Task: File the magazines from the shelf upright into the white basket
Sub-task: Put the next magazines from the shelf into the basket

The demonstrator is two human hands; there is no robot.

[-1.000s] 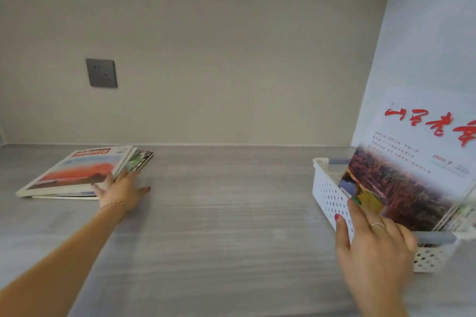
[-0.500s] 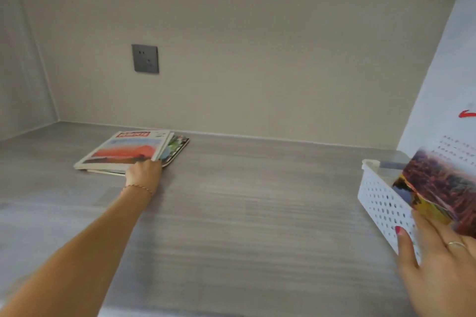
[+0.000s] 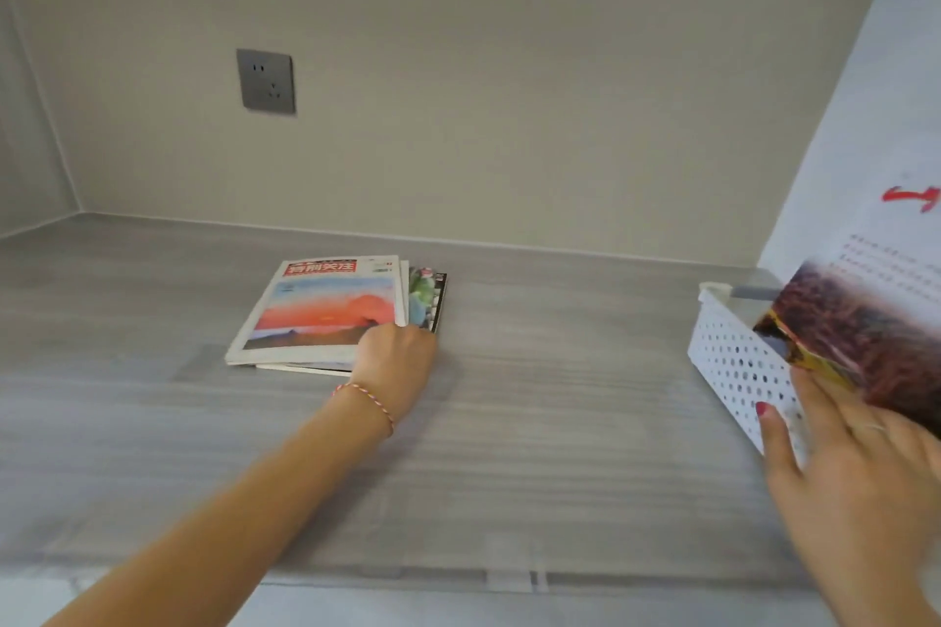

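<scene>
A small stack of magazines (image 3: 326, 306) lies flat on the grey shelf, the top one showing a red and orange sunset cover. My left hand (image 3: 394, 356) is at the stack's near right corner with its fingers curled round the edge there. At the far right stands the white perforated basket (image 3: 733, 362). In it a magazine (image 3: 865, 321) with a white top and a brown landscape stands upright. My right hand (image 3: 845, 468) lies with straight fingers against that magazine's cover, its thumb on the basket's outer wall.
The grey wood-grain shelf (image 3: 534, 423) stretches between stack and basket. A grey wall socket (image 3: 266, 81) sits on the back wall. A white side wall (image 3: 876, 92) rises right behind the basket. The shelf's front edge runs along the bottom of the view.
My left hand went from lying flat beside the stack to curling its fingers round the stack's near right corner. The view swung left; my right hand stayed against the upright magazine.
</scene>
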